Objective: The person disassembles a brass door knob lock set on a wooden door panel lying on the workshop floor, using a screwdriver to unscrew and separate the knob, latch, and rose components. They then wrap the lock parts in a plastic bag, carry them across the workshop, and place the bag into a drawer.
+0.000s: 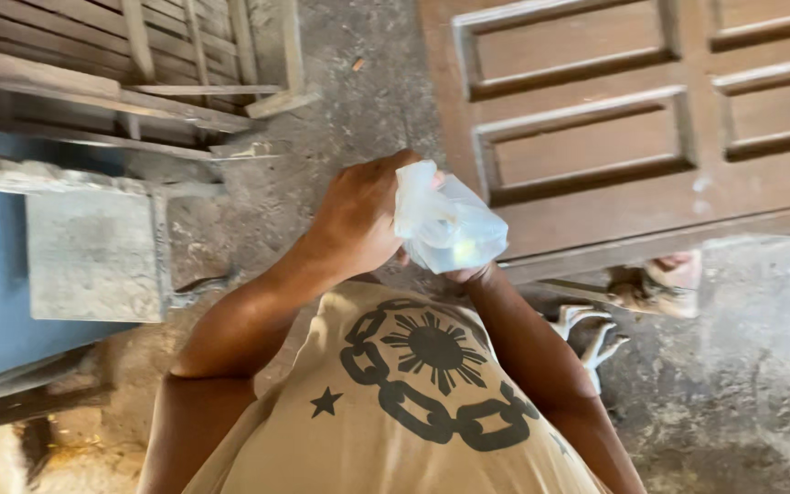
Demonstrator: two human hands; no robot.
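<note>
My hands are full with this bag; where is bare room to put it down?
Bare floor runs between the slatted frame and the panelled door. The grey block top is bare. By the animal, crowded.

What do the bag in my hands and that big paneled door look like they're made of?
The bag looks like thin clear plastic film: translucent, crinkled, glossy, with something pale yellow showing through. The left hand has a grip on its top; the right hand is under it, mostly hidden. The door seems to be solid wood, brown with a dull worn finish, raised panel mouldings and pale scuffs.
</note>
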